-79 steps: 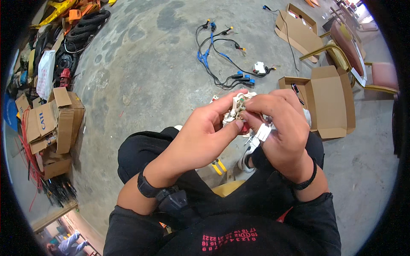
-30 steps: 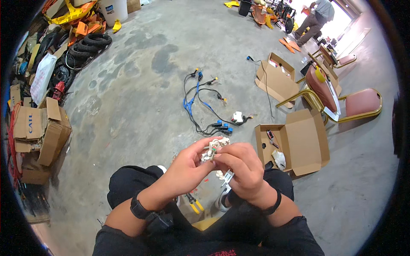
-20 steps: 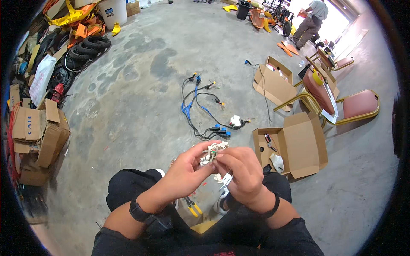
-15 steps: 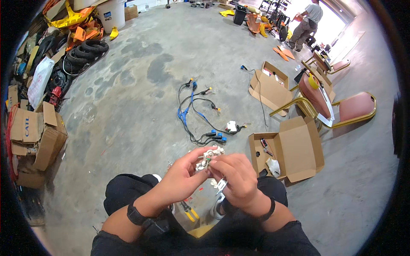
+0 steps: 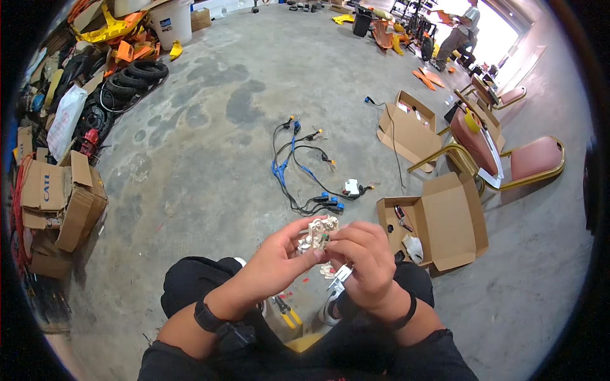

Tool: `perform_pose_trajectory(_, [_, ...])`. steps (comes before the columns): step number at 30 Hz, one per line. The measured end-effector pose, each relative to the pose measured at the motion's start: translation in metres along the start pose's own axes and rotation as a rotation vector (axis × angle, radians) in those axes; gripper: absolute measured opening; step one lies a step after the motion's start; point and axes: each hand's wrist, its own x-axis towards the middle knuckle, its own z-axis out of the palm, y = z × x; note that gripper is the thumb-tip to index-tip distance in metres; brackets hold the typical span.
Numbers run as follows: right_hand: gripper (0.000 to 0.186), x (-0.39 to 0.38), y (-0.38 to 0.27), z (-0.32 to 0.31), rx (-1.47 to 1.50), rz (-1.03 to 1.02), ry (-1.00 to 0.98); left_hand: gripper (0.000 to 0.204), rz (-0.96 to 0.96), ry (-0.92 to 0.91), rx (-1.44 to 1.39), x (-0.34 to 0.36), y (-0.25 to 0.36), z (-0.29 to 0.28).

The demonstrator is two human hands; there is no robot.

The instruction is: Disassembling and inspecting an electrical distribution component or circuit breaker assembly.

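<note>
My left hand (image 5: 274,263) is closed round a small off-white moulded plastic part (image 5: 318,232) with bumps and openings. A little green piece (image 5: 325,237) shows on it, beside the fingertips of my right hand (image 5: 367,267). Those fingers are bent and pressed together against the part; whatever they pinch is hidden. A white, bracket-like piece (image 5: 342,277) sticks out beneath my right palm, apparently tucked in the hand. Below, yellow-handled pliers (image 5: 287,312) lie on the floor between my feet, with small red bits and off-white pieces (image 5: 327,270) near them.
A blue-and-black cable harness (image 5: 279,168) lies ahead, with a small white block (image 5: 351,187) by it. To the right are an open cardboard box (image 5: 451,222), another box (image 5: 406,140) and chairs (image 5: 537,159). Tyres (image 5: 136,77) and cartons (image 5: 63,197) crowd the left. A person (image 5: 456,38) stands far off.
The off-white part has turned slightly in my left hand, and my right fingers have shifted a little right. The whole view has moved slightly. The far person holds an orange piece higher.
</note>
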Motion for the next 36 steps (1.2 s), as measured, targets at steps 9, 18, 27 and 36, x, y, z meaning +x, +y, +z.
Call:
perform_pose_trajectory(9, [0.030, 0.000, 0.008, 0.000, 0.106, 0.191, 0.091, 0.047, -0.027, 0.081, -0.025, 0.006, -0.005, -0.003])
perform_pose_trajectory(18, [0.026, 0.002, 0.011, 0.000, 0.171, 0.198, 0.095, 0.046, -0.004, 0.122, -0.121, 0.008, -0.004, -0.004])
perform_pose_trajectory(27, [0.028, 0.000, 0.001, 0.000, 0.169, 0.203, 0.084, 0.047, 0.036, 0.209, -0.156, 0.006, -0.001, -0.003])
perform_pose_trajectory(36, [0.026, 0.001, 0.004, 0.004, 0.170, 0.221, 0.085, 0.045, 0.037, 0.231, -0.231, 0.005, -0.002, -0.005])
